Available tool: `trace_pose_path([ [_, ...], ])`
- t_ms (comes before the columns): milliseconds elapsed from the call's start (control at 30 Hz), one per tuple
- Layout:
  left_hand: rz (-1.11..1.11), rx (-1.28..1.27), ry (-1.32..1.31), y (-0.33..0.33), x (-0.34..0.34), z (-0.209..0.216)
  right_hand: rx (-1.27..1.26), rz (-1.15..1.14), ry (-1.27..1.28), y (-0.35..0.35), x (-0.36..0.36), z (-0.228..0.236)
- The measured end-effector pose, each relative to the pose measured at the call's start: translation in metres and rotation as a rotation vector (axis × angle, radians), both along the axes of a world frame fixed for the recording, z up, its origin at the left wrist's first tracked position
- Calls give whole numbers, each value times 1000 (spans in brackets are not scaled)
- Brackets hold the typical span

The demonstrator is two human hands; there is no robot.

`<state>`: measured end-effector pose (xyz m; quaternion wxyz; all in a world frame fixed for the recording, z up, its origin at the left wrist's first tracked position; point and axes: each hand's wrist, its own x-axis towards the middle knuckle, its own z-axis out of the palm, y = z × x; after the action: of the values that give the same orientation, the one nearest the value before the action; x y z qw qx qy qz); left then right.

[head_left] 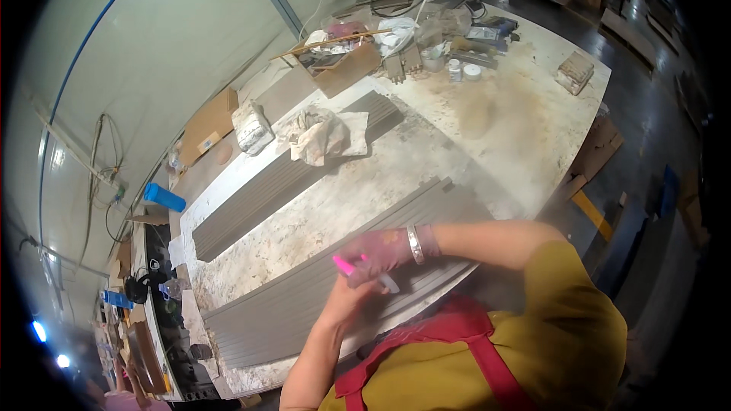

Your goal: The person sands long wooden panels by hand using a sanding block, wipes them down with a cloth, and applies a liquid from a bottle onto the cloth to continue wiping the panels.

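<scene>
My right hand (381, 250), in a dirty purplish glove with a silvery band at the wrist, is closed around a bright pink tool (346, 266). Its exact kind I cannot make out. A pale, translucent piece (390, 283) sticks out below the glove. My bare left hand (356, 298) is closed right under the right one, its fingers partly covered; what it grips is hidden. Both hands are over a stack of long grey ribbed panels (285, 312) along the table's near side.
Across the whitish, stained table (304, 217) lies another ribbed panel stack (251, 213) with a crumpled cloth (316, 137) on it. Behind are a cardboard box (346, 72), white jars (472, 72) and loose clutter. A blue bottle (164, 197) is at the left edge, a folded pad (575, 72) far right.
</scene>
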<state>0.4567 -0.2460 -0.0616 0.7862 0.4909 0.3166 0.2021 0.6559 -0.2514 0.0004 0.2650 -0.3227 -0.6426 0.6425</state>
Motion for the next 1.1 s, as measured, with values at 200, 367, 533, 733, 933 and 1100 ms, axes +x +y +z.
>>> trace_pose_path([
  [200,37,-216,-18,7,29,11,-174,-98,132,20,24,-50],
  [367,74,-290,168,-11,30,-4,-59,-101,126,21,22,-52],
  [533,361,-63,111,-23,28,12,56,-115,142,5,17,-79],
  [733,321,-109,218,-22,8,-13,98,-101,15,-5,20,-74],
  [933,446,-145,152,-1,9,-2,-412,-377,46,26,21,-76],
  [1100,270,-214,190,-2,13,-9,-611,-532,591,21,3,-110],
])
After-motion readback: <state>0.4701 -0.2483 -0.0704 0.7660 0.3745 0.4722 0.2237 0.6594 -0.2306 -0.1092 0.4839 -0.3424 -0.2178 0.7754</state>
